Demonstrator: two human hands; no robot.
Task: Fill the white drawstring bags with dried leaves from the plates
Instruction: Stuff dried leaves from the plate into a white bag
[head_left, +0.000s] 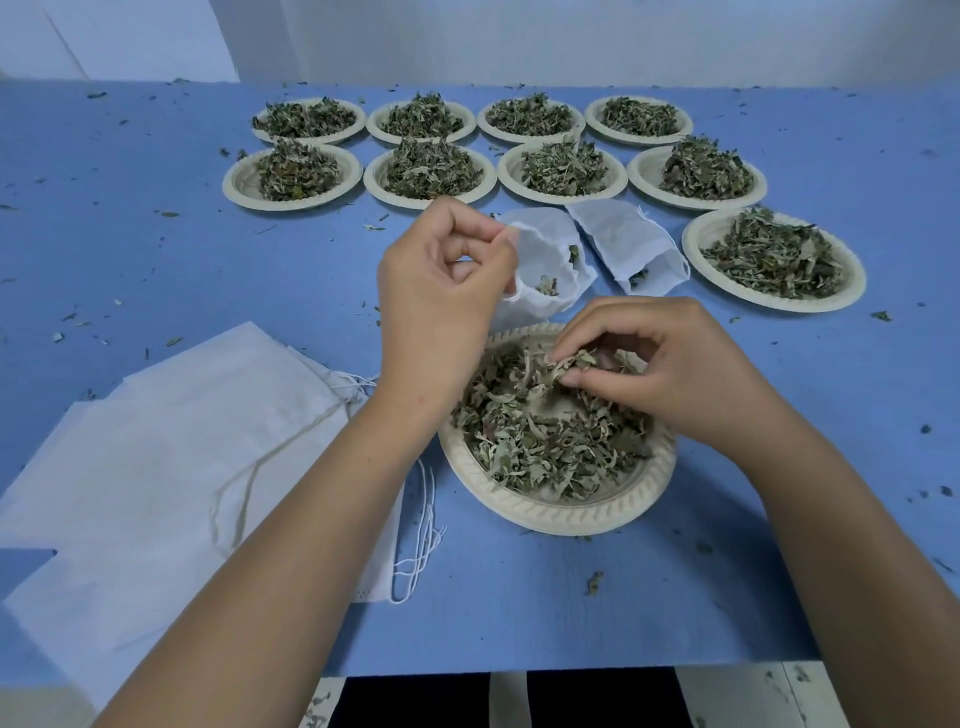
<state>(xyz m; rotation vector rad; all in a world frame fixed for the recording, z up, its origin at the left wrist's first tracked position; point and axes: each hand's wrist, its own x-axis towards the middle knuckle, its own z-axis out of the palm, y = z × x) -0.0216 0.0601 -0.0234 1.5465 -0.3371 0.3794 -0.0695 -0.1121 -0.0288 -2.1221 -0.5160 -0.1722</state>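
Observation:
My left hand (441, 291) pinches the rim of a white drawstring bag (550, 265) and holds its mouth open just beyond the near plate (550, 512). A few dried leaves show inside this bag. My right hand (644, 364) reaches into the plate's pile of dried leaves (540, 436) and pinches a small bunch at the far side. A second white bag (623, 244) lies to the right of the held one, with some leaves at its mouth.
Several more plates heaped with leaves stand in two rows at the back (431, 169), and one more at the right (774, 260). A stack of flat white bags with strings (171, 441) lies at the left. Leaf crumbs dot the blue table (519, 597).

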